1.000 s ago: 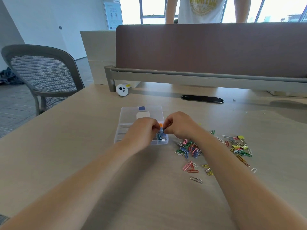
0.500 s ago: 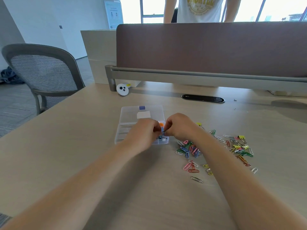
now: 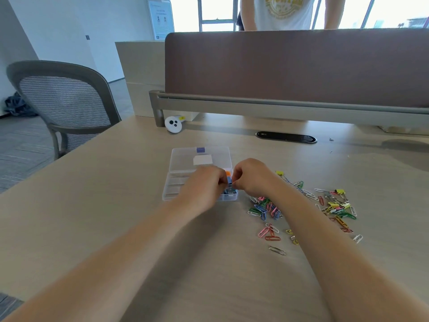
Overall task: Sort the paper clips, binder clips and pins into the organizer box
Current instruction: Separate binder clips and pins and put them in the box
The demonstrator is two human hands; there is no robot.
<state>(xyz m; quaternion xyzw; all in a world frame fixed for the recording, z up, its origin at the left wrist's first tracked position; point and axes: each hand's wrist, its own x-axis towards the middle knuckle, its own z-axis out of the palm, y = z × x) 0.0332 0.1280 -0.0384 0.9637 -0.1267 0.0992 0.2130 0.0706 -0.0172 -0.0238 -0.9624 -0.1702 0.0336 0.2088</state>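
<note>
Both sets of fingers are curled inward, knuckles up. The left hand (image 3: pixel 204 182) and the right hand (image 3: pixel 251 176) nearly meet tip to tip at a small blue piece (image 3: pixel 229 181). From where I stand the knuckles hide the fingertips, so I cannot tell which hand, if either, really grips it.

That blue piece sits over the front right corner of the clear organizer box (image 3: pixel 173 182), with something orange (image 3: pixel 228 174) just behind it in the same corner. A few clips (image 3: pixel 231 194) already lie in the compartment under the fingers. The box lid lies open and flat on the far side.

Just right of the box, beside the right wrist, is a heap of coloured paper clips (image 3: pixel 264 206). A single silver paper clip (image 3: pixel 276 250) lies nearer the person. Further right is a second scatter (image 3: pixel 336 205) that mixes paper clips with yellow binder clips (image 3: pixel 340 191). One more yellow binder clip (image 3: pixel 279 173) lies just behind the right wrist.

All of it rests on a pale wooden desk (image 3: pixel 116 217). At the desk's far edge are a white round gadget (image 3: pixel 173 123), a black cable slot (image 3: pixel 286 137) and a brown divider panel (image 3: pixel 290 66). A grey mesh chair (image 3: pixel 62 101) stands off to the left, and another person in a white shirt (image 3: pixel 278 12) stands behind the panel.
</note>
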